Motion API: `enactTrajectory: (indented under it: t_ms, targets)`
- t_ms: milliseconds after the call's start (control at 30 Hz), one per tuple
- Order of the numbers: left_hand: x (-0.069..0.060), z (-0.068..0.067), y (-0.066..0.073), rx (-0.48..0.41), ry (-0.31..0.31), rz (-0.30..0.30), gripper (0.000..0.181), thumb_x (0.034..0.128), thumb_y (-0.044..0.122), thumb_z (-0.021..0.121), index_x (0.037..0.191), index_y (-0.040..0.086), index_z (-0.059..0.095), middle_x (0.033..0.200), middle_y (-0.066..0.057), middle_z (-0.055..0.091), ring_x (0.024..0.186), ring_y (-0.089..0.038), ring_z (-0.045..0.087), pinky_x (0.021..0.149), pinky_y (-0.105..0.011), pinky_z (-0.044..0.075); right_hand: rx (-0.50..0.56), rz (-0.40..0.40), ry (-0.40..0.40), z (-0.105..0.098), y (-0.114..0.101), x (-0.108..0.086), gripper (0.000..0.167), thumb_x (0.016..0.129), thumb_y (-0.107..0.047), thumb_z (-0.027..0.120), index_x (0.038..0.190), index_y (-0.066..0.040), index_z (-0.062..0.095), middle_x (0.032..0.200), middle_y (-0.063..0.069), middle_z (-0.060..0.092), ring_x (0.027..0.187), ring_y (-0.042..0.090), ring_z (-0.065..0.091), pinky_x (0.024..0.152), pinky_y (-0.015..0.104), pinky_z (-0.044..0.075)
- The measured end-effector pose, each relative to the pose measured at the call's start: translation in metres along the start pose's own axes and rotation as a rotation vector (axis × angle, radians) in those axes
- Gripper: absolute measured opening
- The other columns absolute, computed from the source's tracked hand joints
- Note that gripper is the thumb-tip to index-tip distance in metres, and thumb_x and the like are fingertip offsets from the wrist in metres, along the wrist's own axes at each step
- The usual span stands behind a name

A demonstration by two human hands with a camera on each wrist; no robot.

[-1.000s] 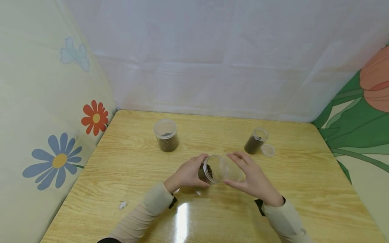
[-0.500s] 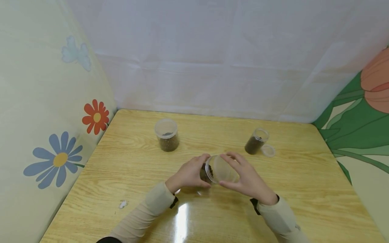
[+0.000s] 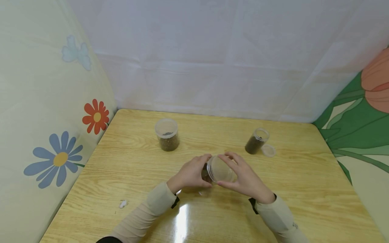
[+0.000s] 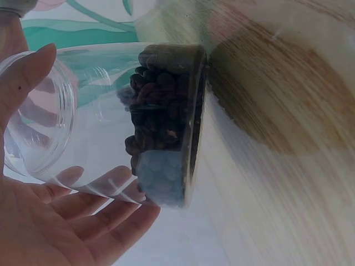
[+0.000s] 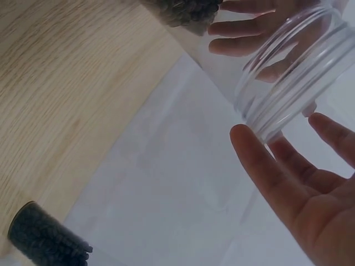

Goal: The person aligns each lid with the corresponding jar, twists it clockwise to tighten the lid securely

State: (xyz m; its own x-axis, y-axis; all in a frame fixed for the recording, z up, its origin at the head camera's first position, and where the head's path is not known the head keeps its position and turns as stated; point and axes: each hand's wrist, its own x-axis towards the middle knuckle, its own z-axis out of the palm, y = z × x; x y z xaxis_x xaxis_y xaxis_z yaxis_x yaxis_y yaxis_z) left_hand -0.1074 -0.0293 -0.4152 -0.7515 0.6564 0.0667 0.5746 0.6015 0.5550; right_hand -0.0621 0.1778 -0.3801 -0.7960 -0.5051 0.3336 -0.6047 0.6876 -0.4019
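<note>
Near the middle of the table, my left hand (image 3: 191, 172) grips a clear plastic jar (image 4: 102, 119) around its side. Dark beans (image 4: 161, 105) lie in the jar's bottom, with a pale bluish patch on the lower wall. My right hand (image 3: 245, 177) holds a clear round lid (image 3: 222, 168) against the jar's mouth, thumb and fingers spread around its edge. Whether the lid's threads have engaged cannot be seen. In the head view the left hand hides part of the jar. The right wrist view shows the ridged clear rim (image 5: 294, 77) between both hands.
A wide clear jar (image 3: 168, 140) partly filled with dark grains stands at the back left. A slimmer jar (image 3: 254, 144) of dark contents stands back right, a loose clear lid (image 3: 268, 150) beside it. A white mark (image 3: 123, 204) shows on the wooden table (image 3: 127, 158).
My right hand has moved left, bringing the lid from a little apart up to the jar's mouth. My left hand has kept its grip and shifted slightly right.
</note>
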Motion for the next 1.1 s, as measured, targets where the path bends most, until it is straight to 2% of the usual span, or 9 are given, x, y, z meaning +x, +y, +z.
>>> enactTrajectory:
  t_ms: [300, 633, 1100]
  targets:
    - [0.0015, 0.0011, 0.0017, 0.024, -0.003, 0.000, 0.089, 0.0588, 0.034, 0.085, 0.130, 0.009, 0.039, 0.116, -0.009, 0.056, 0.102, -0.022, 0.053, 0.080, -0.035, 0.048, 0.005, 0.003, 0.004, 0.0046, 0.0024, -0.0006, 0.078, 0.068, -0.034, 0.079, 0.132, -0.005, 0.045, 0.122, 0.011, 0.045, 0.104, 0.026, 0.049, 0.078, 0.041, 0.049]
    - [0.0023, 0.0021, 0.0057, 0.055, 0.026, 0.026, 0.086, 0.0580, 0.034, 0.085, 0.127, 0.008, 0.041, 0.113, -0.008, 0.057, 0.100, -0.022, 0.054, 0.079, -0.035, 0.049, 0.016, 0.021, 0.012, 0.0052, 0.0030, -0.0030, 0.079, 0.067, -0.033, 0.080, 0.132, -0.005, 0.045, 0.121, 0.012, 0.046, 0.105, 0.027, 0.049, 0.077, 0.043, 0.049]
    - [0.0014, 0.0032, 0.0074, 0.061, 0.026, 0.003, 0.084, 0.0592, 0.037, 0.084, 0.126, 0.010, 0.041, 0.113, -0.007, 0.057, 0.100, -0.021, 0.054, 0.078, -0.035, 0.049, -0.025, 0.033, -0.002, 0.0052, 0.0011, -0.0016, 0.081, 0.064, -0.034, 0.081, 0.131, -0.005, 0.045, 0.119, 0.011, 0.048, 0.103, 0.027, 0.050, 0.077, 0.042, 0.048]
